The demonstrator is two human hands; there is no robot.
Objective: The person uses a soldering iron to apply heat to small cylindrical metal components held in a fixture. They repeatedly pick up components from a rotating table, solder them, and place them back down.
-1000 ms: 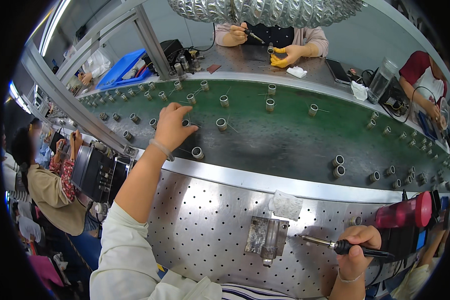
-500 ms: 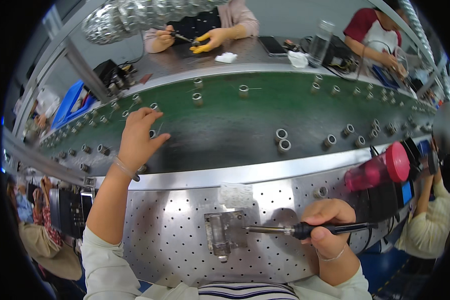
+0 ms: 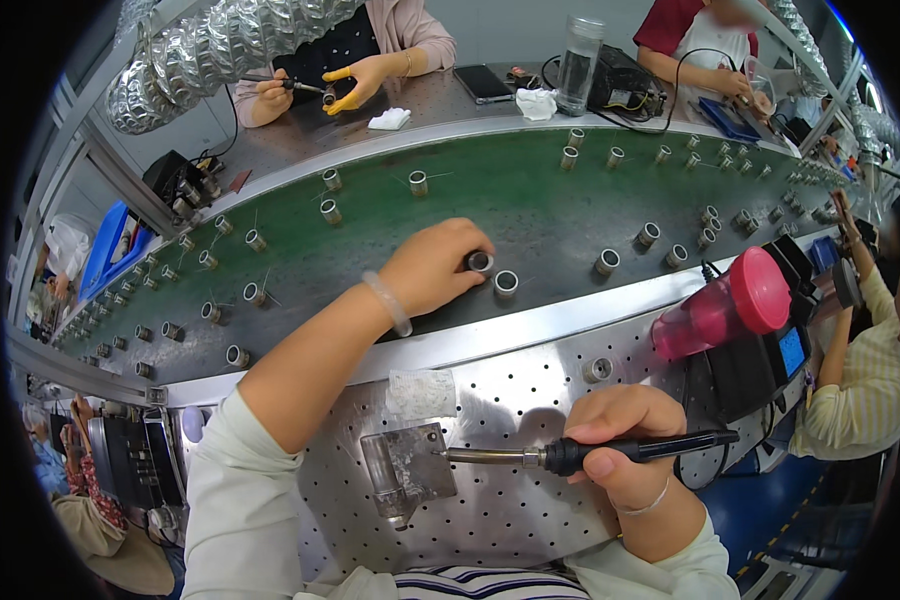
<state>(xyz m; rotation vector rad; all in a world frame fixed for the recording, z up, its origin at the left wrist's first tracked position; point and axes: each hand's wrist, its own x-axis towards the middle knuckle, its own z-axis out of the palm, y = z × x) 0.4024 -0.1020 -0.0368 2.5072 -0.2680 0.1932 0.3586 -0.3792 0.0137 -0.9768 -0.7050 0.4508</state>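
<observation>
My left hand [image 3: 432, 268] grips a small metal ring [image 3: 479, 262] on the green belt [image 3: 530, 205], while my right hand [image 3: 620, 440] clasps a soldering iron [image 3: 570, 455].

Left hand [image 3: 435, 268] out over green conveyor belt [image 3: 530, 200], fingers closed on small metal cylinder part [image 3: 479, 262]; a 2nd identical metal ring [image 3: 506, 284] just beside it. Right hand [image 3: 620, 440] grips black-handled soldering iron [image 3: 580, 455], tip touching small grey metal fixture plate [image 3: 410, 470] on perforated steel tabletop [image 3: 510, 395]. Pink plastic bottle [image 3: 725, 305] lies tilted to the right. Many more metal cylinders spaced along belt. Other people working at far side & right.
</observation>
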